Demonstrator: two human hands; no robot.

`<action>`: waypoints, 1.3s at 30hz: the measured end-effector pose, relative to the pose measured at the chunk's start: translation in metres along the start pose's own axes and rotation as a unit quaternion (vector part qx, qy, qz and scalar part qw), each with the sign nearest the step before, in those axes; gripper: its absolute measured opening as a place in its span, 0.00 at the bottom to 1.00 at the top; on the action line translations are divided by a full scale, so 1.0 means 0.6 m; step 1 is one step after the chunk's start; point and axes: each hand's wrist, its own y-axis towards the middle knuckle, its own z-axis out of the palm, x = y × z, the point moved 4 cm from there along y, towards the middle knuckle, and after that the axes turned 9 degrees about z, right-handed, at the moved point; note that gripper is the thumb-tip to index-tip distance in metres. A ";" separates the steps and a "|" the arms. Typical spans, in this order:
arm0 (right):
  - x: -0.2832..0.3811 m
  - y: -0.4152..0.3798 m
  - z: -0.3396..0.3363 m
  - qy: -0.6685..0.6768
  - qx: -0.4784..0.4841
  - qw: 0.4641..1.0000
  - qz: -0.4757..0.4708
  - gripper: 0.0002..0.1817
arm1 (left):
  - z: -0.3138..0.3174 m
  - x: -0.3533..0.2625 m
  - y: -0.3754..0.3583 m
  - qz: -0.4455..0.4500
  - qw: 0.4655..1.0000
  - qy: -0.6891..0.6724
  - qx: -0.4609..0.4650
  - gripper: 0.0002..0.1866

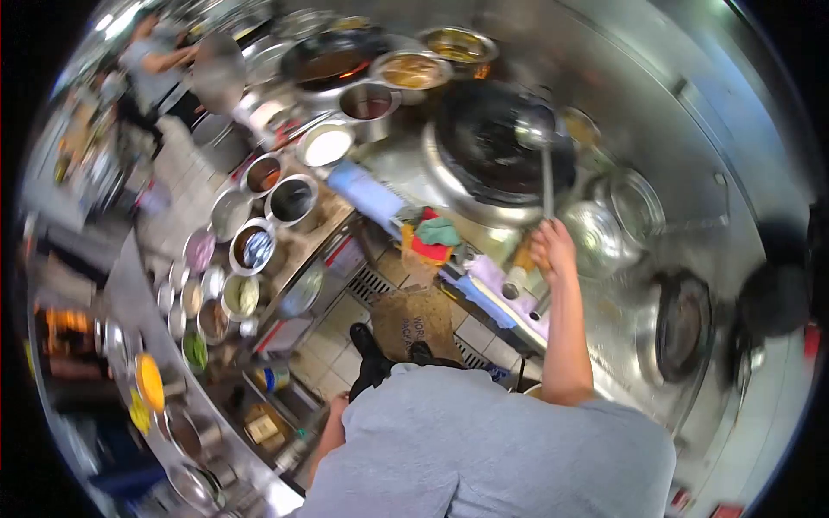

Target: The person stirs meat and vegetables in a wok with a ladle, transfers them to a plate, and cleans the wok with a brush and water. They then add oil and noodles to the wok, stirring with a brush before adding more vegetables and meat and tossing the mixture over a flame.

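My right hand (553, 248) is closed round the long handle of a ladle (547, 177). The ladle's round metal bowl is over the right part of a large black wok (484, 142) on the stove. Under that hand, a bottle-like thing with a tan body (521, 266) lies near the counter's front edge. My left hand (338, 404) hangs low beside my body, close to the prep counter; its fingers are too hidden to read. Red, yellow and green cloths (434, 236) lie at the stove's front edge, left of my right hand.
A strainer (596, 237) and a second wok (682, 324) are on the right. Several pots and bowls of ingredients (246, 293) line the counter on the left. Flattened cardboard (413, 324) covers the floor at my feet. Another person (155, 65) stands at the far left.
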 end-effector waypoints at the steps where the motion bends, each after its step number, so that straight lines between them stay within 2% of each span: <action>1: -0.009 -0.037 0.012 0.043 0.034 0.998 0.002 0.06 | 0.012 0.007 -0.004 0.013 0.999 0.018 -0.039 0.19; 2: -0.022 -0.071 0.027 0.046 0.066 0.997 -0.004 0.05 | 0.023 0.031 -0.013 0.013 0.996 0.032 -0.087 0.19; 3: -0.046 -0.076 0.017 0.056 0.055 0.997 0.028 0.07 | 0.029 0.038 -0.019 -0.017 0.999 0.001 -0.050 0.22; 4: -0.064 -0.052 0.013 0.092 0.145 0.984 0.048 0.12 | 0.008 -0.010 -0.053 -0.001 0.999 0.022 -0.038 0.23; 5: -0.053 -0.067 0.042 0.055 -0.016 0.991 0.121 0.17 | 0.032 0.021 -0.025 0.066 0.988 0.142 0.010 0.23; 6: -0.039 -0.029 0.059 0.123 0.267 0.952 0.089 0.23 | -0.010 -0.037 -0.080 0.071 0.991 0.055 -0.103 0.21; 7: -0.030 0.008 0.073 0.031 0.226 0.971 0.070 0.21 | 0.027 0.024 -0.044 -0.016 0.997 0.028 -0.073 0.20; 8: -0.034 0.069 0.087 0.020 0.275 0.957 0.088 0.21 | 0.004 -0.006 -0.071 -0.030 0.997 0.016 -0.069 0.20; 9: -0.041 0.065 0.130 -0.034 0.256 0.964 0.062 0.20 | 0.004 -0.011 -0.082 -0.027 0.991 -0.031 -0.131 0.20; 10: -0.059 0.043 0.176 -0.048 0.281 0.956 0.068 0.20 | -0.006 -0.012 -0.092 -0.014 0.980 -0.063 -0.187 0.21; 11: -0.083 -0.001 0.229 -0.033 0.354 0.930 0.094 0.20 | -0.009 -0.014 -0.106 -0.023 0.976 -0.076 -0.204 0.21; 13: -0.139 -0.097 0.321 -0.015 0.474 0.866 0.156 0.22 | -0.010 -0.014 -0.143 0.003 0.955 -0.100 -0.280 0.15; 14: -0.170 -0.157 0.362 0.032 0.538 0.810 0.232 0.22 | 0.004 -0.002 -0.169 -0.007 0.952 -0.110 -0.286 0.15; 16: -0.241 -0.249 0.433 0.107 0.579 0.702 0.400 0.23 | 0.028 0.026 -0.217 -0.048 0.890 -0.314 -0.327 0.15; 17: -0.272 -0.309 0.467 0.122 0.594 0.641 0.470 0.24 | 0.038 0.030 -0.247 -0.054 0.884 -0.324 -0.332 0.15; 19: -0.317 -0.415 0.517 0.090 0.604 0.586 0.532 0.24 | 0.034 0.027 -0.342 -0.029 0.738 -0.552 -0.386 0.13; 20: -0.340 -0.454 0.535 0.060 0.611 0.557 0.559 0.25 | 0.017 0.017 -0.410 -0.008 0.682 -0.581 -0.444 0.13; 21: -0.362 -0.475 0.553 -0.018 0.629 0.564 0.534 0.24 | 0.009 0.016 -0.476 0.013 0.623 -0.606 -0.495 0.13; 22: -0.378 -0.501 0.572 -0.123 0.642 0.586 0.478 0.23 | 0.024 0.042 -0.526 -0.011 0.562 -0.596 -0.574 0.13; 23: -0.388 -0.530 0.592 -0.274 0.660 0.603 0.356 0.23 | 0.032 0.042 -0.594 -0.023 0.450 -0.601 -0.661 0.12; 24: -0.399 -0.558 0.609 -0.400 0.638 0.614 0.236 0.24 | 0.054 0.067 -0.648 -0.002 0.365 -0.604 -0.708 0.11; 25: -0.417 -0.577 0.624 -0.456 0.646 0.592 0.156 0.26 | 0.074 0.070 -0.709 -0.009 0.251 -0.588 -0.769 0.12; 28: -0.473 -0.625 0.657 -0.556 0.634 0.536 -0.047 0.29 | 0.138 0.092 -0.857 -0.075 0.023 -0.588 -0.805 0.14; 29: -0.511 -0.620 0.669 -0.541 0.652 0.515 -0.128 0.29 | 0.147 0.099 -0.886 -0.124 0.016 -0.581 -0.804 0.14; 30: -0.549 -0.611 0.682 -0.508 0.676 0.464 -0.266 0.30 | 0.159 0.108 -0.909 -0.174 0.011 -0.573 -0.801 0.15; 31: -0.552 -0.635 0.681 -0.548 0.663 0.469 -0.199 0.27 | 0.176 0.127 -0.926 -0.173 0.016 -0.574 -0.800 0.15; 32: -0.550 -0.662 0.679 -0.585 0.646 0.472 -0.131 0.24 | 0.189 0.148 -0.940 -0.186 0.081 -0.565 -0.799 0.15; 33: -0.540 -0.671 0.689 -0.585 0.644 0.475 -0.132 0.24 | 0.179 0.149 -0.947 -0.198 0.145 -0.554 -0.795 0.15; 35: -0.545 -0.682 0.695 -0.545 0.656 0.494 0.168 0.15 | 0.170 0.149 -0.962 -0.217 0.158 -0.559 -0.784 0.15; 36: -0.547 -0.675 0.705 -0.544 0.656 0.496 0.167 0.15 | 0.159 0.142 -0.970 -0.237 0.168 -0.562 -0.774 0.15; 37: -0.553 -0.668 0.708 -0.455 0.637 0.514 0.351 0.09 | 0.155 0.140 -0.973 -0.256 0.180 -0.561 -0.767 0.12; 38: -0.555 -0.668 0.708 -0.346 0.592 0.510 0.520 0.03 | 0.165 0.154 -0.976 -0.254 0.183 -0.560 -0.767 0.12; 39: -0.545 -0.679 0.709 -0.328 0.587 0.507 0.539 0.05 | 0.182 0.180 -0.975 -0.227 0.208 -0.586 -0.749 0.11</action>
